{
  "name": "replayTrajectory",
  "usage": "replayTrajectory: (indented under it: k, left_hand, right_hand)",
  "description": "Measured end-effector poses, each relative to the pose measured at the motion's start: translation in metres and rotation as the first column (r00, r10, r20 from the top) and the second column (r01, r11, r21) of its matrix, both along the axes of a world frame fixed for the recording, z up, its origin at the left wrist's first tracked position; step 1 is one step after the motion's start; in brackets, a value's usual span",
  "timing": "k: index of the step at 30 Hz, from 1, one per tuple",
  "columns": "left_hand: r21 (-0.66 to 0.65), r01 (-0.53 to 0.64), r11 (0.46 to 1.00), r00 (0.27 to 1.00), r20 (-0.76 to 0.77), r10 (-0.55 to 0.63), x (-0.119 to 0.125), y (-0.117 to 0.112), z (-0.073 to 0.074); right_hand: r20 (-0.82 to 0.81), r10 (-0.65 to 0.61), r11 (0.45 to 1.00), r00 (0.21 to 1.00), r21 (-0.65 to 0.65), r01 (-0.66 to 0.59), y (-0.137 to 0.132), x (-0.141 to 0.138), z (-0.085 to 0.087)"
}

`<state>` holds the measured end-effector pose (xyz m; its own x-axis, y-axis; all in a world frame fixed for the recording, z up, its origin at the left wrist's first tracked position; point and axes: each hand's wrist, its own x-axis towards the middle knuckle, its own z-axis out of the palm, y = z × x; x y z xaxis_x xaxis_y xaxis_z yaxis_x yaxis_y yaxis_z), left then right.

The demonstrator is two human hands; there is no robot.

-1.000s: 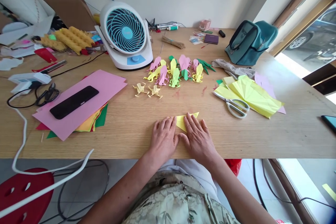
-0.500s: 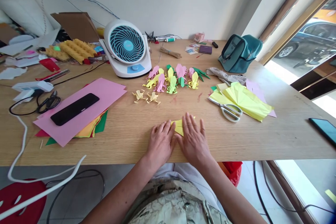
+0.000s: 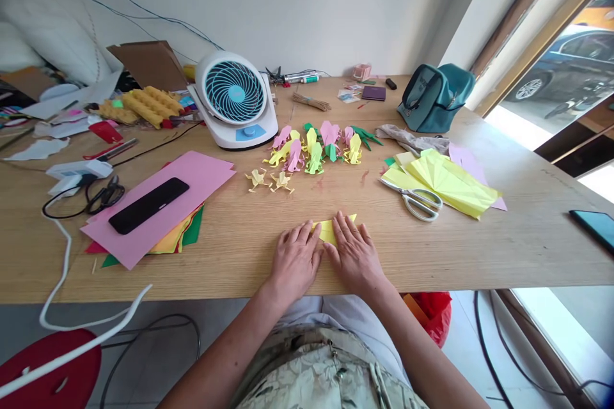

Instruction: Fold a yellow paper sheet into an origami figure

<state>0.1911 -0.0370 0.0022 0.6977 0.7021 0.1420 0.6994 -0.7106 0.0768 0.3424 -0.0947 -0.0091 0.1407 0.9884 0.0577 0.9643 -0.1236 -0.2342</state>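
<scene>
A small piece of folded yellow paper (image 3: 328,232) lies flat on the wooden table near its front edge. My left hand (image 3: 296,258) rests palm down at its left end, fingers stretched forward with the tips on the paper. From the other side, my right hand (image 3: 354,252) lies flat over its right part, fingers extended, so a pointed corner shows past the fingertips. Both hands hide parts of the paper. Farther back stands a group of folded paper frogs (image 3: 314,158) in pink, yellow and green, with two small pale yellow ones (image 3: 281,183) in front.
Scissors (image 3: 422,204) lie beside crumpled yellow sheets (image 3: 444,179) on the right. Left, a black phone (image 3: 148,206) rests on stacked coloured paper (image 3: 211,169). A white fan (image 3: 235,96) and a teal bag (image 3: 435,99) stand behind. Another phone (image 3: 595,230) lies at the far right.
My right hand has slid slightly back toward me, uncovering more of the paper's far right corner. My left hand stays nearly in place. The view has shifted a little.
</scene>
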Motion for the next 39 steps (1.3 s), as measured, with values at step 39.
replayTrajectory:
  k: [39]
  left_hand:
    - [0.100, -0.011, 0.995, 0.994, 0.111, 0.000, -0.010, 0.004, -0.020]
  right_hand:
    - [-0.017, 0.052, 0.999, 0.998, 0.006, -0.052, -0.006, -0.004, 0.003]
